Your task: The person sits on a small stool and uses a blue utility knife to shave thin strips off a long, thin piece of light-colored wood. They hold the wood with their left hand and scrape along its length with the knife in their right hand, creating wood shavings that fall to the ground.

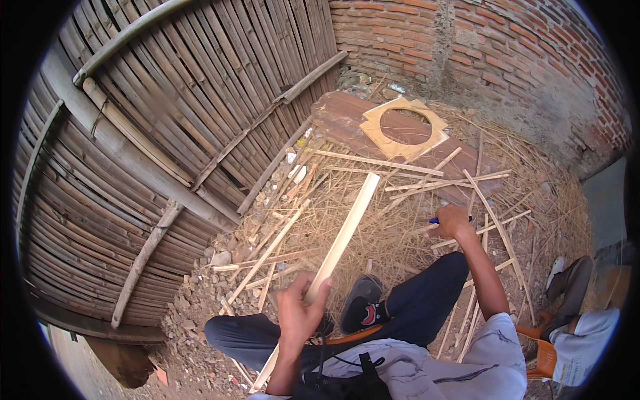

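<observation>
My left hand (301, 310) is closed round a long pale split-bamboo strip (347, 233). The strip slants up and away from my lap, and its lower end passes behind my left forearm. Out to the right, over the straw, my right hand (453, 221) is closed on a slim blue object (434, 220). Only small bits of blue show on either side of the fist, so its kind cannot be made out. Several loose bamboo strips (497, 230) lie on the ground beneath and around that hand.
A brown board (340, 120) lies ahead, with a flat woven ring (377, 137) on it. A bamboo-slat wall (167, 120) rises on the left, a brick wall (493, 40) behind. Another person (573, 300) sits at the far right beside an orange stool (543, 353). Rubble and straw cover the ground.
</observation>
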Motion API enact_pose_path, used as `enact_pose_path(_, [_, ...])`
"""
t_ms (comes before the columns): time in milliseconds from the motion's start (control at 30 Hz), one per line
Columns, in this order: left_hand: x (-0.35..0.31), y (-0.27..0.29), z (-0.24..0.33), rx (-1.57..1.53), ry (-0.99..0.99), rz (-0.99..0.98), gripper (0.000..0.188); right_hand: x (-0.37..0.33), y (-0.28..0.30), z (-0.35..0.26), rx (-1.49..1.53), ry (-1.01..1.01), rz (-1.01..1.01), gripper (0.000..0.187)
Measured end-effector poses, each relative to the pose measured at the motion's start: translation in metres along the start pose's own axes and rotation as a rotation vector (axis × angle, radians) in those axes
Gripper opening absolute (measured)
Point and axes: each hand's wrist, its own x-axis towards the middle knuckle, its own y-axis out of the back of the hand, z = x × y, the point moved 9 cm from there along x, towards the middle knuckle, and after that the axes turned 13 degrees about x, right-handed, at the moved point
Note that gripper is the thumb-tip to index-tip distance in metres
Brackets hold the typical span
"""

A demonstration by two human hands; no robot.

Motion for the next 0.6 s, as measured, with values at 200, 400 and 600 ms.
enact_pose_path(200, [0.0,-0.002,-0.004,-0.024,0.007,-0.001,0.019,-0.009,0.02,0.005,0.092,0.065,0.347,0.048])
enact_pose_path(400, [0.0,-0.003,0.002,-0.049,0.003,-0.027,0.017,-0.078,0.075,-0.061,0.721,0.309,0.641,0.038])
enact_pose_path(600, [0.004,-0.005,0.027,-0.094,-0.018,-0.088,0.015,-0.159,0.077,-0.142,1.019,0.758,0.883,0.031])
